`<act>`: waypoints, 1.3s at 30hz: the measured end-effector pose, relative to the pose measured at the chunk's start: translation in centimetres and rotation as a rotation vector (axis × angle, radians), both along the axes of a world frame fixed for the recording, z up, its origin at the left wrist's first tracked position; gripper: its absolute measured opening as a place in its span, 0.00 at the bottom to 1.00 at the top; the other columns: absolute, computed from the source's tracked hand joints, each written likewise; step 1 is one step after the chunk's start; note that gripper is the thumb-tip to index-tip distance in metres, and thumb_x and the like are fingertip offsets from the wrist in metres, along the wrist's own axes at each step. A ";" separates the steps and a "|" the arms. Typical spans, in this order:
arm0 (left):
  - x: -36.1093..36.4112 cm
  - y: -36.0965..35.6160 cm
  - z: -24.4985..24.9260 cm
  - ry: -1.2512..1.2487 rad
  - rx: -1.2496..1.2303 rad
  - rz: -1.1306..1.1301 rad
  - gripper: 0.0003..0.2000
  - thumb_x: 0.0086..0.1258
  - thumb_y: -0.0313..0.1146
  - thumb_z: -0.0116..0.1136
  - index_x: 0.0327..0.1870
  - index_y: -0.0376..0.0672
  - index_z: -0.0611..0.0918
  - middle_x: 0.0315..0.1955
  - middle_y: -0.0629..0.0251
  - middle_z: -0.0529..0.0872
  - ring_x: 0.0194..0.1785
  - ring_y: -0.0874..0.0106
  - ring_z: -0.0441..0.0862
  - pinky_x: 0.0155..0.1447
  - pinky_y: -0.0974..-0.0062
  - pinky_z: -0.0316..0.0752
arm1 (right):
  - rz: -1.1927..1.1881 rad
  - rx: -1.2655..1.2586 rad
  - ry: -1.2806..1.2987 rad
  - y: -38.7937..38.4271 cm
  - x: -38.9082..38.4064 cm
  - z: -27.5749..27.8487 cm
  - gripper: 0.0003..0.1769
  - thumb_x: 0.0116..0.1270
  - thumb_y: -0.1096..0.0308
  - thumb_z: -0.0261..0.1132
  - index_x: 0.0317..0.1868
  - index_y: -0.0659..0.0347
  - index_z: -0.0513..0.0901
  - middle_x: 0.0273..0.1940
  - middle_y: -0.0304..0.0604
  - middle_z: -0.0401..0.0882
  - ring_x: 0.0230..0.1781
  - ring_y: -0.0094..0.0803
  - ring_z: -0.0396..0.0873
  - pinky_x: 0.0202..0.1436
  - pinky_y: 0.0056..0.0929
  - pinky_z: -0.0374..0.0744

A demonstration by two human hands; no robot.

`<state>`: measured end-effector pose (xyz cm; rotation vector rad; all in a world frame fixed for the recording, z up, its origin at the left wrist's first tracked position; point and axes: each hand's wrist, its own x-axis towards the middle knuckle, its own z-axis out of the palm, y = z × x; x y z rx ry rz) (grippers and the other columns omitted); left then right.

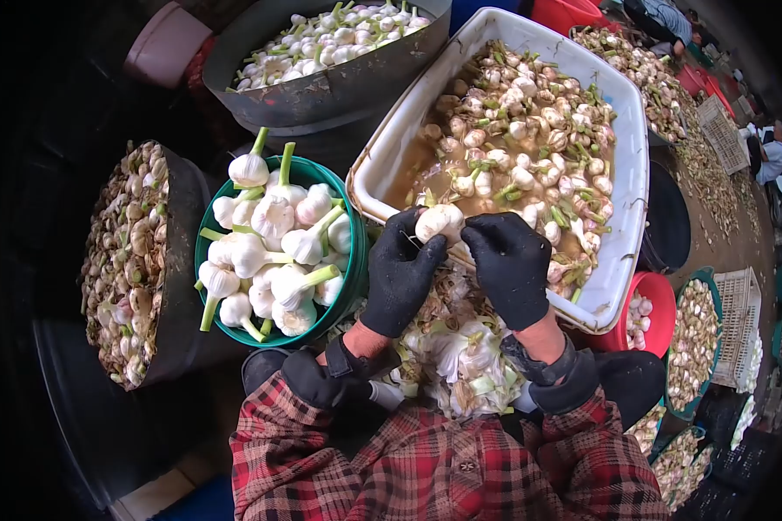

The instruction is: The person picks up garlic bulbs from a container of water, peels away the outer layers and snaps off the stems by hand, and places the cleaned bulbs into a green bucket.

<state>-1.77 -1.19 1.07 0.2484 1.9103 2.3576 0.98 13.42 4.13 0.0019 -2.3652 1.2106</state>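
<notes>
Even, diffuse daylight; shadows soft. Centre of frame sharp. Strong fisheye distortion bends the edges; corners vignette to black. Left side dim; far objects at upper right slightly soft.

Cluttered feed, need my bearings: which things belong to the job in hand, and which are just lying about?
In use: left hand, right hand, garlic bulb between them, white tub of soaking garlic, green basket of cleaned bulbs, skins on the lap.
Lying about: grey tub, black bin, red bucket.
</notes>
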 end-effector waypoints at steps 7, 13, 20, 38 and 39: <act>0.6 0.0 0.0 0.097 -0.042 0.022 0.18 0.64 0.19 0.60 0.55 0.34 0.74 0.48 0.61 0.82 0.51 0.74 0.79 0.56 0.75 0.76 | -0.065 0.092 0.085 -0.7 0.4 -0.1 0.03 0.55 0.74 0.67 0.31 0.60 0.84 0.30 0.46 0.81 0.29 0.43 0.81 0.32 0.34 0.78; 0.9 0.0 -0.3 0.106 -0.105 -0.015 0.19 0.61 0.16 0.61 0.54 0.33 0.75 0.48 0.61 0.81 0.51 0.73 0.79 0.57 0.75 0.76 | -0.053 0.139 0.098 -0.3 0.3 -0.5 0.03 0.52 0.75 0.66 0.27 0.58 0.80 0.27 0.44 0.78 0.26 0.42 0.78 0.29 0.35 0.76; 0.5 -0.3 -1.1 0.082 -0.137 -0.084 0.19 0.61 0.16 0.60 0.54 0.32 0.74 0.48 0.59 0.81 0.50 0.72 0.80 0.53 0.73 0.80 | -0.001 0.118 0.056 0.3 0.4 -1.7 0.04 0.52 0.76 0.65 0.29 0.59 0.78 0.26 0.45 0.76 0.26 0.44 0.78 0.30 0.37 0.75; 1.0 -0.1 -0.8 0.124 -0.143 -0.037 0.16 0.58 0.17 0.63 0.48 0.34 0.79 0.40 0.61 0.85 0.45 0.75 0.81 0.52 0.75 0.76 | 0.009 0.069 0.055 0.0 0.7 -2.5 0.05 0.50 0.76 0.65 0.26 0.60 0.76 0.24 0.47 0.75 0.24 0.44 0.77 0.28 0.36 0.75; 1.0 -0.2 -0.8 0.123 -0.142 -0.038 0.16 0.58 0.17 0.63 0.48 0.34 0.79 0.40 0.61 0.85 0.45 0.75 0.81 0.52 0.75 0.76 | 0.008 0.069 0.054 0.1 0.8 -2.5 0.05 0.50 0.76 0.65 0.26 0.60 0.76 0.24 0.47 0.75 0.24 0.44 0.77 0.28 0.36 0.75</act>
